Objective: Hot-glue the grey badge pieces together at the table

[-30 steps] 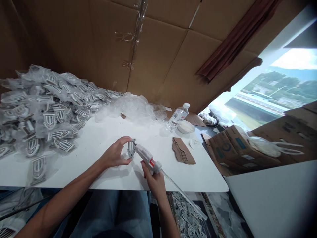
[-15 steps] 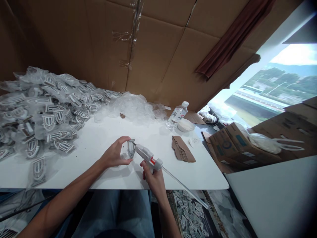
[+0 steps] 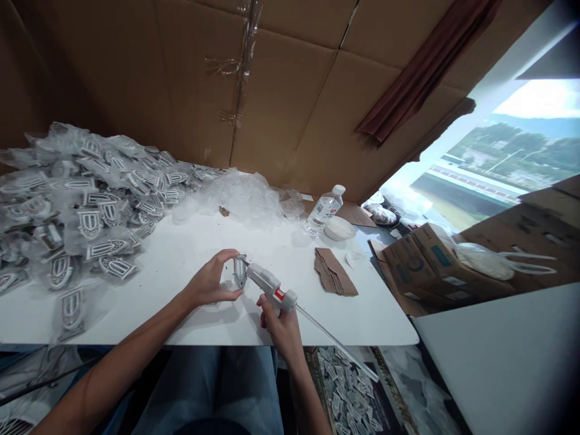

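My left hand (image 3: 211, 283) pinches a small shield-shaped badge (image 3: 239, 271) upright on the white table (image 3: 190, 260), thumb below and fingers above. My right hand (image 3: 277, 324) grips a white glue gun (image 3: 270, 286) with a red mark. Its nozzle points left and touches the badge. A clear glue stick (image 3: 335, 344) juts from the gun's back, down to the right past the table edge.
A heap of bagged badges (image 3: 86, 199) covers the table's left side, with crumpled clear plastic (image 3: 240, 196) behind. A water bottle (image 3: 323, 211), a white lid (image 3: 339, 229) and a cardboard scrap (image 3: 333, 275) lie to the right. Cardboard boxes (image 3: 430, 266) stand further right; loose badges (image 3: 348, 393) lie on the floor.
Almost nothing differs. My right hand and the glue gun have shifted very slightly, and the view has nudged upward. My left hand keeps the badge in place.
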`<state>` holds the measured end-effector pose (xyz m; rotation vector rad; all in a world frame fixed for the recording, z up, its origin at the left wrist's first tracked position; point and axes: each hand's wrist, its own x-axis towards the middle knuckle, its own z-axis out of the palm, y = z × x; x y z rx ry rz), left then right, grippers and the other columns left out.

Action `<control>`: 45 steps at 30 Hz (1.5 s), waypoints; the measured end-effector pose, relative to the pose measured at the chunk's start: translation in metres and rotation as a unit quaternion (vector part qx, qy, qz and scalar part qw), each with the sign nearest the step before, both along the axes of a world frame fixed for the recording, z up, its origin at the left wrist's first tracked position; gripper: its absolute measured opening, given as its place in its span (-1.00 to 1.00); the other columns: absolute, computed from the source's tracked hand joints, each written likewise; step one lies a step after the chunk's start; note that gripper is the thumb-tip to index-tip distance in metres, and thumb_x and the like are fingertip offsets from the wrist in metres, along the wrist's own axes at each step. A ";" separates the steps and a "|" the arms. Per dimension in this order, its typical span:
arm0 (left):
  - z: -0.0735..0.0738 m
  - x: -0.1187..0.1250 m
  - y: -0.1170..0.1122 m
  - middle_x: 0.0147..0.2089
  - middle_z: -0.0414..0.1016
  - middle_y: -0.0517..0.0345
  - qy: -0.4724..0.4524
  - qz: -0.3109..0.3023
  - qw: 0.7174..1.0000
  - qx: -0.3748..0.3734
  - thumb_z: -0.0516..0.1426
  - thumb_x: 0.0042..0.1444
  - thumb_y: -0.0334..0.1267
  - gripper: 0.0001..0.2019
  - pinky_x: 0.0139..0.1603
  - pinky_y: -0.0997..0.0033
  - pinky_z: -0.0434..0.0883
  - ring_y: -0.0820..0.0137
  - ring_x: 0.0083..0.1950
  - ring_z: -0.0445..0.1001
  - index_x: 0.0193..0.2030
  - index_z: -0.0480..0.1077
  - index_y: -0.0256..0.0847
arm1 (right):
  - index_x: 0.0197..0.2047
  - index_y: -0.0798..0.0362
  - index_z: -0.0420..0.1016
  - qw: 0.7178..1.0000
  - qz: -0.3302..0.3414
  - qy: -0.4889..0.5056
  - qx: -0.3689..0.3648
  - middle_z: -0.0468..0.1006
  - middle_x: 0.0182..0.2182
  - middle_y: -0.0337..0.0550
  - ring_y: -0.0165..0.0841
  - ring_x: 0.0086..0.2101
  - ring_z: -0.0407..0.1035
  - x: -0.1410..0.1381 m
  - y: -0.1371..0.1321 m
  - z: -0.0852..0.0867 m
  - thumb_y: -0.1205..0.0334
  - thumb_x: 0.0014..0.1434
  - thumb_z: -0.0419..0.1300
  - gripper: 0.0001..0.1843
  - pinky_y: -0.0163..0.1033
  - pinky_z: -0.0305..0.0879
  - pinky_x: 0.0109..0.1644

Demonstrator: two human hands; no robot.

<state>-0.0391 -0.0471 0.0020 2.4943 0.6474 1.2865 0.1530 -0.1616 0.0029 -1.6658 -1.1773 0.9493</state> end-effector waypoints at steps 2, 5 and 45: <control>0.000 0.000 0.000 0.16 0.28 -0.17 0.000 -0.001 1.000 -0.003 0.31 -0.07 -0.24 -0.16 0.16 0.02 0.38 0.10 0.23 0.31 0.29 -0.05 -0.15 | -0.43 0.16 0.45 1.000 0.000 0.002 0.003 0.39 -0.64 -0.19 -0.37 -0.54 0.31 0.000 0.000 0.000 -0.20 0.17 0.09 -0.47 -0.30 0.20 -0.39; 0.001 0.000 0.000 0.17 0.27 -0.16 0.000 -0.001 1.000 -0.006 0.31 -0.08 -0.24 -0.15 0.16 0.02 0.38 0.10 0.23 0.31 0.29 -0.05 -0.14 | -0.42 0.16 0.46 1.000 -0.004 0.001 0.002 0.40 -0.64 -0.18 -0.37 -0.54 0.32 -0.001 0.001 0.001 -0.19 0.17 0.10 -0.47 -0.29 0.21 -0.39; 0.010 0.000 0.007 0.20 0.26 -0.18 -0.024 0.023 0.996 0.089 0.23 0.05 -0.38 -0.32 0.13 -0.02 0.38 0.15 0.26 0.28 0.23 -0.03 -0.09 | -0.23 0.17 0.54 1.000 0.001 -0.002 0.004 0.41 -0.64 -0.18 -0.36 -0.55 0.29 0.005 -0.014 -0.001 -0.22 0.14 0.12 -0.44 -0.30 0.19 -0.42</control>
